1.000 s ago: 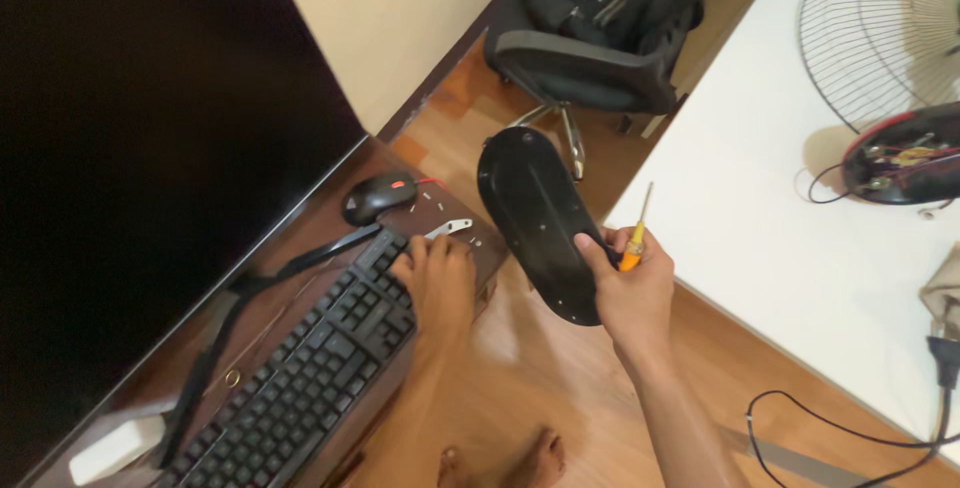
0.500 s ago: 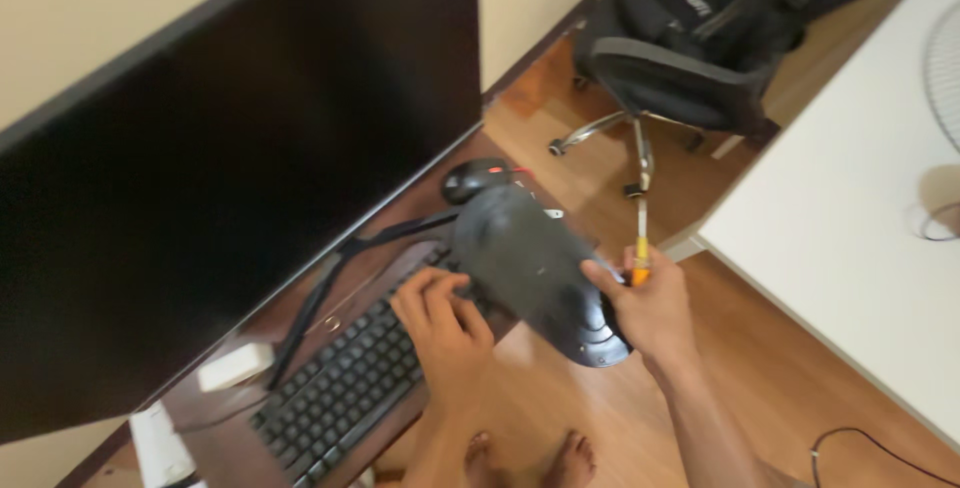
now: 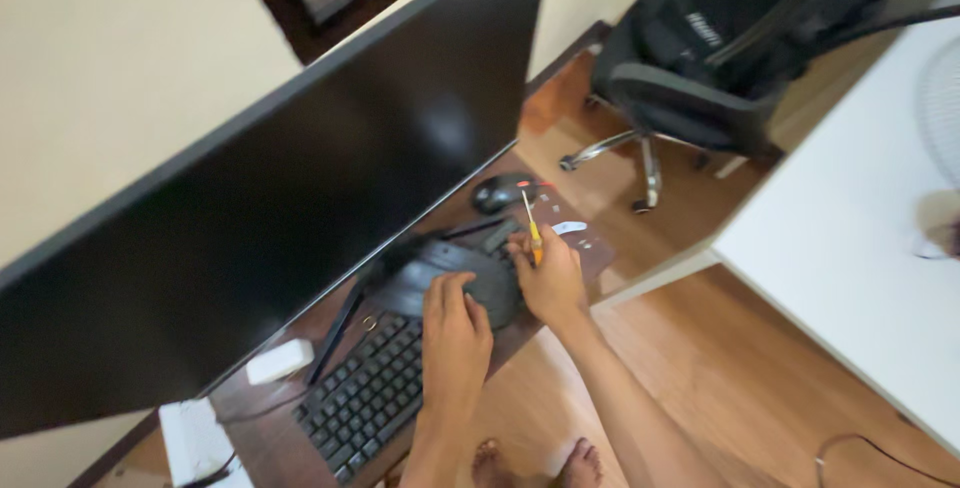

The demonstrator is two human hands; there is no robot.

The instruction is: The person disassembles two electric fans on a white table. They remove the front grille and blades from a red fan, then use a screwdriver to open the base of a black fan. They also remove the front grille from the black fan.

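Your left hand [image 3: 455,333] lies flat on the black oval cover [image 3: 455,283], fingers pressed together along its near edge. The cover rests across the far end of the black keyboard [image 3: 365,398] on the dark wooden desk [image 3: 270,443], just in front of the big dark monitor [image 3: 260,218]. Your right hand [image 3: 548,278] grips the cover's right end and, in the same curled fingers, pinches a small screwdriver [image 3: 532,228] with a yellow-orange handle, its shaft pointing up and away from you. The cover looks blurred, so its exact tilt is hard to judge. Just beyond your right hand sit a black mouse [image 3: 500,191] and a small pale metal piece [image 3: 570,229]. A black office chair [image 3: 700,98] with a backpack on it stands on the wood floor, beside a white table [image 3: 850,268].
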